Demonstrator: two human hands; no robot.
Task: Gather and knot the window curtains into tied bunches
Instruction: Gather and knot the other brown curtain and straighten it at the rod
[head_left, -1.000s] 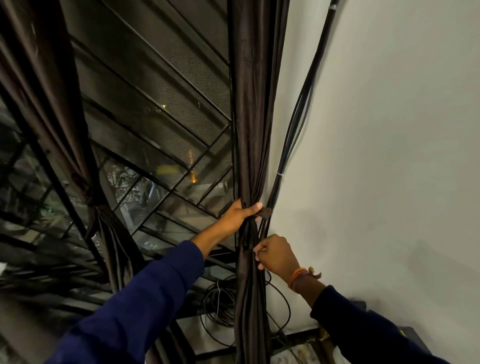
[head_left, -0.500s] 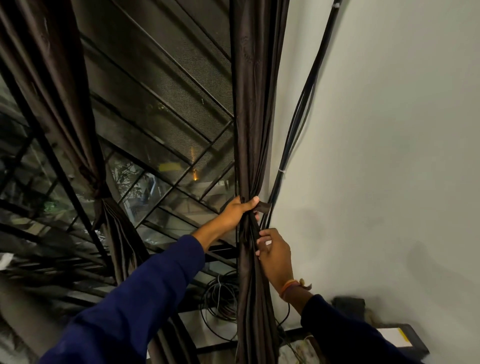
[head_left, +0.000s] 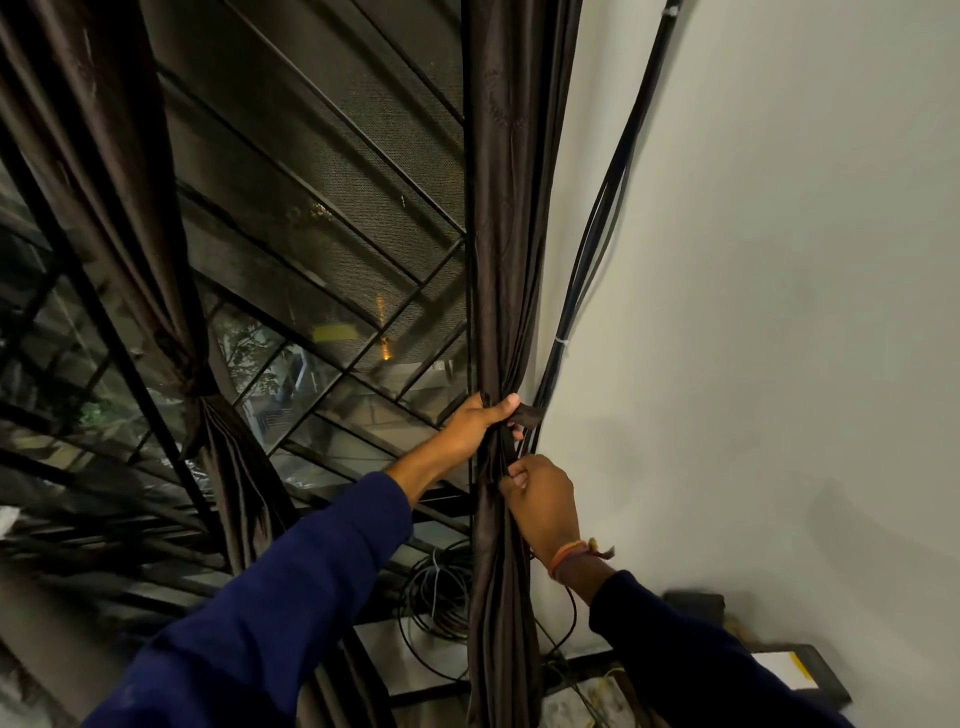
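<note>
Brown curtain (head_left: 511, 260) hangs gathered beside the wall, clenched by the left hand (head_left: 475, 423) on an outstretched arm; just below that grasp, the right hand (head_left: 545, 501) pinches its folds, wrist bent upward.

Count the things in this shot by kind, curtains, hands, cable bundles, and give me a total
Curtains: 2, the knotted curtain and the gathered curtain
Hands: 2, left hand and right hand, both on the gathered curtain
Cable bundles: 2, wall cables and coiled cable
Total: 6
</note>
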